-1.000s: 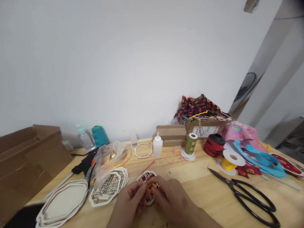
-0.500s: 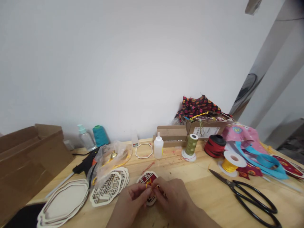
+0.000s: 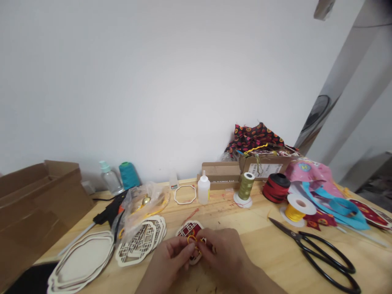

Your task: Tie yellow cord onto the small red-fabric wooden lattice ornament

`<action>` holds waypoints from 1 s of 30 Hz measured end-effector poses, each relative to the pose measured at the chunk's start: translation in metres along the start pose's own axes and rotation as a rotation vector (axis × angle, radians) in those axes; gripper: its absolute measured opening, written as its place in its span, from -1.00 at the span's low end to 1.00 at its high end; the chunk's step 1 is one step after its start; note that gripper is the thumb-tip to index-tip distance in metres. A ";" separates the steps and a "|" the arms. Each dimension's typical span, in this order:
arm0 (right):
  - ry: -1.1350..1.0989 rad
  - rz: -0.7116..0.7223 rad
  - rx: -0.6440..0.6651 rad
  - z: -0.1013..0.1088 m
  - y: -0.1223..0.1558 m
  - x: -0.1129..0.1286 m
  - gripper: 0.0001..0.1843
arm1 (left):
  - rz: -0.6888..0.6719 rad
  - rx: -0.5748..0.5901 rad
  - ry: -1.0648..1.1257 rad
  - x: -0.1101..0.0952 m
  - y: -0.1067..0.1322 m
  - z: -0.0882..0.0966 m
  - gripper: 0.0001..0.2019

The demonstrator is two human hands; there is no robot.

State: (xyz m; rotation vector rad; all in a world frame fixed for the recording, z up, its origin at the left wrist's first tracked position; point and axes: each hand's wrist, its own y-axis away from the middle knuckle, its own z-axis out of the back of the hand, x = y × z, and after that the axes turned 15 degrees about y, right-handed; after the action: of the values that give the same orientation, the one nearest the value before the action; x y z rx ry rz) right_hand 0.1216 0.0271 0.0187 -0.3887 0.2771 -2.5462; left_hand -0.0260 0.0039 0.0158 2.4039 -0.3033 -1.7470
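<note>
Both hands meet at the lower middle of the table. My left hand point(image 3: 172, 257) pinches a loop of yellow cord point(image 3: 191, 238) between thumb and forefinger. Close against it, my right hand point(image 3: 225, 249) is closed on the same yellow cord, its fingertips touching the left ones. Under the hands lies a small lattice panel point(image 3: 190, 226), cream with red cloth behind its openings, partly covered by my fingers. A thin red thread point(image 3: 191, 215) runs out from its upper edge.
Lattice frames point(image 3: 137, 243) and plain frames point(image 3: 81, 261) lie left, near a plastic bag point(image 3: 143, 200). A glue bottle point(image 3: 203, 190) and green thread spool point(image 3: 246, 188) stand behind. Right are large scissors point(image 3: 312, 249), a yellow cord spool point(image 3: 297, 210) and red cord point(image 3: 276, 188).
The right hand's fingers have shifted slightly around the cord, and the yellow loop shows a little more clearly. The left hand stays nearly still.
</note>
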 end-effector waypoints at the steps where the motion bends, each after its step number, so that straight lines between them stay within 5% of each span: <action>1: -0.003 -0.006 0.000 0.001 0.000 0.000 -0.84 | 0.005 -0.020 0.005 -0.001 0.001 -0.001 -0.83; 7: -0.044 -0.032 0.010 0.005 0.001 0.001 -0.86 | 0.038 -0.118 0.014 -0.007 0.003 -0.002 -0.83; 30: -0.170 -0.029 -0.030 0.007 0.000 0.001 -0.85 | -0.038 -0.046 0.150 -0.003 0.001 0.004 -0.87</action>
State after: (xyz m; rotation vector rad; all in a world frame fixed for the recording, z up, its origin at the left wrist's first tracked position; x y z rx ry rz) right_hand 0.1230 0.0254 0.0258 -0.6211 0.2474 -2.5201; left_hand -0.0314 0.0037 0.0179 2.5052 -0.1975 -1.5592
